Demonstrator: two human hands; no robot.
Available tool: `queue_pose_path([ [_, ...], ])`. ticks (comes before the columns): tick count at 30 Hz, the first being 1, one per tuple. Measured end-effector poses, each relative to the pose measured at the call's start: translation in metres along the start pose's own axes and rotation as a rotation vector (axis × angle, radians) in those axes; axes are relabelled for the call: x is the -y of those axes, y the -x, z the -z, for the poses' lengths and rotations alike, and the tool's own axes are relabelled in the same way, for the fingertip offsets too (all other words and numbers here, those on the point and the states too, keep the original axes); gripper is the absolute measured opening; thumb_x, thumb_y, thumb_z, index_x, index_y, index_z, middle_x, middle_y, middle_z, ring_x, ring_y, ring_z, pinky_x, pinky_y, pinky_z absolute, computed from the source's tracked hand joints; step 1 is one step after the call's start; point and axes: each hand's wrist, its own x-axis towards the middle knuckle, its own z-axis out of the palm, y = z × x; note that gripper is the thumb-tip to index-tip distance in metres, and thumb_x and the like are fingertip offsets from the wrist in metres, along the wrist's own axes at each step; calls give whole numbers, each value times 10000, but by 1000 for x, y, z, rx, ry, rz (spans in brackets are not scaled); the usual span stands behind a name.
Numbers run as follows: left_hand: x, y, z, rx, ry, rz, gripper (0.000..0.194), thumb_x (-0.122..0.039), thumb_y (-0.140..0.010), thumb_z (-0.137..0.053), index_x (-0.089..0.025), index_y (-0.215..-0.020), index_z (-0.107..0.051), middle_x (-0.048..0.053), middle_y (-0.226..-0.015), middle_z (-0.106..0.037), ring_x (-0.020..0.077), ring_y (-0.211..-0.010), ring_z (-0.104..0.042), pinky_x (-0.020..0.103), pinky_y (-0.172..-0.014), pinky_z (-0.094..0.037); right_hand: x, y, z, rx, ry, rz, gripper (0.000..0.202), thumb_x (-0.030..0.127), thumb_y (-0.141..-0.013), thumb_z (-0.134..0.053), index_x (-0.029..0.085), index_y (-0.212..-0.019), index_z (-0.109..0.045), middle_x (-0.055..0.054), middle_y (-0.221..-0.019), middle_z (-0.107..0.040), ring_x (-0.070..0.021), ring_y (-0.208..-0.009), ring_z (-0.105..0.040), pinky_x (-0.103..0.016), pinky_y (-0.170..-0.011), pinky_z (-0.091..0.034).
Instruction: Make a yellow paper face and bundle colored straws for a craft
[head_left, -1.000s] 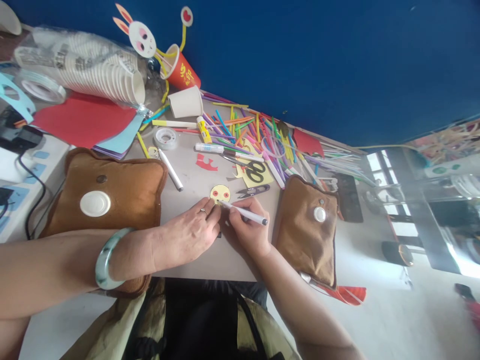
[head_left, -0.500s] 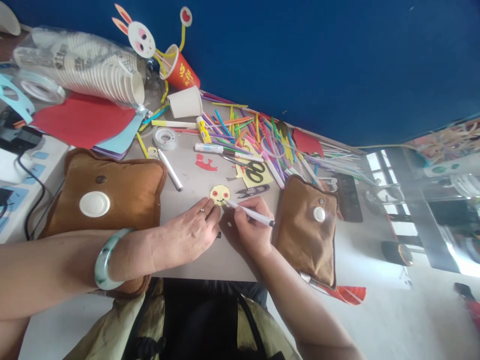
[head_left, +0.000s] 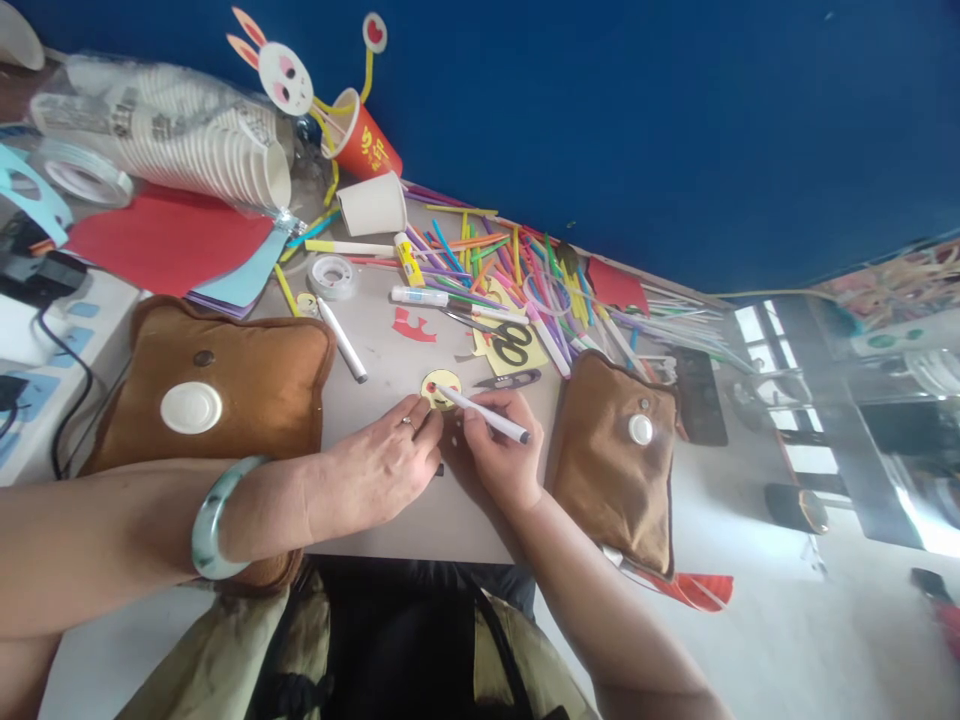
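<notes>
A small round yellow paper face (head_left: 442, 381) with red eyes lies on the grey table. My left hand (head_left: 382, 460), with a ring and a jade bangle, presses its fingertips on the paper's lower left edge. In my right hand (head_left: 506, 455) is a white marker (head_left: 491, 414), gripped between thumb and fingers, its tip on or just over the upper part of the face. The marker partly covers the face. Black scissors (head_left: 511, 343) and thread snips (head_left: 510, 380) lie just beyond, and red paper scraps (head_left: 413, 325) are above the face.
Brown cushions (head_left: 225, 390) (head_left: 619, 450) lie on both sides of my hands. Coloured sticks (head_left: 480, 250), a tape roll (head_left: 333, 277), a glue stick (head_left: 409, 260) and a white cup (head_left: 373, 204) are behind. Bagged paper cups (head_left: 187, 150) stand at the back left.
My right hand has shifted the marker tip up and left, from the mouth area towards the eyes of the face. My left hand has stayed on the paper.
</notes>
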Motion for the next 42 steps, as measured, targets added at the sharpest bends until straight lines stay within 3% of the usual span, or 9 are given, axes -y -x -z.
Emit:
queue_pose_path([
  [12, 0, -1, 2, 3, -12, 8, 204, -235, -920, -550, -89, -996, -669, 210, -1126, -665, 332, -1157, -578, 499, -1112, -353, -3, 0, -1, 33, 17, -35, 50, 261, -814, -634, 216, -817, -656, 5, -678, -709, -151, -573, -639, -269, -569, -510],
  [20, 0, -1, 3, 7, 22, 24, 229, -237, -911, -569, -74, -1040, -665, 229, -1184, -644, 342, -1199, -569, 487, -1117, -357, -5, 0, -2, 3, 0, -56, 65, 285, -827, -633, 219, -827, -636, 24, -611, -679, -143, -516, -606, -270, -539, -498],
  [42, 0, -1, 1, -1, 22, 23, 219, -237, -913, -567, -80, -1022, -673, 226, -1187, -650, 339, -1201, -571, 499, -1124, -356, -4, 1, -2, -6, 17, -39, 40, 250, -800, -637, 225, -780, -612, 26, -596, -677, -147, -516, -607, -271, -535, -497],
])
